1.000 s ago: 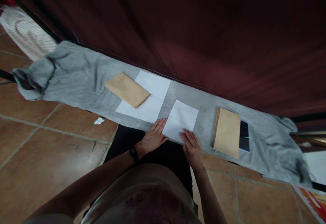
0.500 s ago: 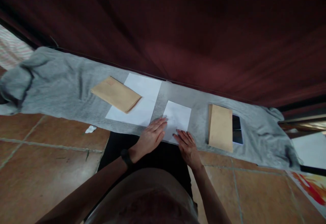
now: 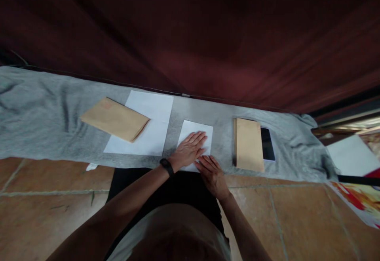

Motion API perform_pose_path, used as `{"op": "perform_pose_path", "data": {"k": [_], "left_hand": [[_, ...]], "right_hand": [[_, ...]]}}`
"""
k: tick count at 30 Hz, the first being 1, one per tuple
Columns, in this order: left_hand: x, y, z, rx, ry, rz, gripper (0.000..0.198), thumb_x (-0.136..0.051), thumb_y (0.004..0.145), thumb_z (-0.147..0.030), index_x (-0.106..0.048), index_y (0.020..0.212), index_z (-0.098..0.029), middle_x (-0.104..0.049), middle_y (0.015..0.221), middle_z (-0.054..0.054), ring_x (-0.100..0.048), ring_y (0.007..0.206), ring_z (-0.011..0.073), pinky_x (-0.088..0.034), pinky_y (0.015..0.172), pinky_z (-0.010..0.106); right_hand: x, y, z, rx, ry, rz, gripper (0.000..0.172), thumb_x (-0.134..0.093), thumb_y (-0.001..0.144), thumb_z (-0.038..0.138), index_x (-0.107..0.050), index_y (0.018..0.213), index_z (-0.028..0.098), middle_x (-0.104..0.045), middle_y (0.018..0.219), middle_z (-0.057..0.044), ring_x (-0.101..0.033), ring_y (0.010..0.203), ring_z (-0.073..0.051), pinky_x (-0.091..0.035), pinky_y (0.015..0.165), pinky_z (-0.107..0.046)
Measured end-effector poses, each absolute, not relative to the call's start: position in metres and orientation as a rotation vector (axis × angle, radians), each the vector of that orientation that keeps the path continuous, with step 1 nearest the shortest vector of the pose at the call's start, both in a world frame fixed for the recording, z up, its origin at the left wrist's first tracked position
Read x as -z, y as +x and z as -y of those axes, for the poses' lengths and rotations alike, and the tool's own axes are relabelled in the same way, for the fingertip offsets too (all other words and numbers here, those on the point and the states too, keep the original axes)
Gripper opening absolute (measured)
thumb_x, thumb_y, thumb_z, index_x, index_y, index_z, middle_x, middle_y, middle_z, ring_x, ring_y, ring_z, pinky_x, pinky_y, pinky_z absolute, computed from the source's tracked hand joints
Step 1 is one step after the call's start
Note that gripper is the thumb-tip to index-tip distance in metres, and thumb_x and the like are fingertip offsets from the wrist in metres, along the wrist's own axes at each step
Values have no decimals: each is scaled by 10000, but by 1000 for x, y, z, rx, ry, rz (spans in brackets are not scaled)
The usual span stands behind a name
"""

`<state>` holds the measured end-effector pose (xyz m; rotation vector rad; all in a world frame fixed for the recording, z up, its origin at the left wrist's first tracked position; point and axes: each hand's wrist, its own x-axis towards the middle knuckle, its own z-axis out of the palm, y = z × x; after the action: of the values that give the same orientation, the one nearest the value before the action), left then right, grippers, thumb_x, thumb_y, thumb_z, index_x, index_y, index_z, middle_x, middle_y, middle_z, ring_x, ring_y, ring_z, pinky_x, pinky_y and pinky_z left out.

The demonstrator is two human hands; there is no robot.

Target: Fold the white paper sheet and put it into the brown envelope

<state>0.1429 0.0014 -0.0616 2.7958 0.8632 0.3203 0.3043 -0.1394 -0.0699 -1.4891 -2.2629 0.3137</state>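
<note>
A folded white paper [image 3: 202,131] lies on a grey cloth [image 3: 44,114] spread over the floor. My left hand [image 3: 189,149] rests flat on the paper, fingers stretched out, a black band on its wrist. My right hand [image 3: 210,172] lies beside it at the paper's near edge, fingers extended and pressing down. To the left, a brown envelope [image 3: 114,119] sits on a larger white sheet [image 3: 151,132]. To the right lies a stack of brown envelopes [image 3: 248,145] partly covering a dark phone [image 3: 267,144].
A dark red curtain [image 3: 208,35] hangs behind the cloth. Brown floor tiles [image 3: 44,197] surround me. A white scrap [image 3: 91,166] lies at the cloth's near edge. At the far right are a white sheet [image 3: 352,156] and a colourful printed item [image 3: 359,199].
My left hand has slid from the paper's left edge onto its top. My right hand has stayed at the near edge. The camera view has turned, shifting everything leftward.
</note>
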Motion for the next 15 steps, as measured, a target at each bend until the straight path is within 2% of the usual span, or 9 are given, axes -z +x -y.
{"op": "perform_pose_path", "data": {"k": [10, 15], "left_hand": [[69, 152, -36, -390, 2748, -1092, 594, -318, 1043, -375, -347, 1546, -62, -319, 1636, 164, -231, 1544, 247, -215, 1270, 442], [66, 144, -34, -410, 2704, -1218, 619, -323, 1039, -402, -352, 1542, -43, -326, 1630, 178, -234, 1543, 264, -220, 1269, 454]], "right_hand": [[70, 301, 141, -339, -1524, 2250, 598, -472, 953, 123, -419, 1535, 254, -498, 1547, -48, -434, 1447, -224, -322, 1229, -507], [62, 301, 141, -378, -1526, 2250, 560, -462, 988, 171, -403, 1541, 231, -475, 1563, -63, -422, 1456, -222, -299, 1242, -505]]}}
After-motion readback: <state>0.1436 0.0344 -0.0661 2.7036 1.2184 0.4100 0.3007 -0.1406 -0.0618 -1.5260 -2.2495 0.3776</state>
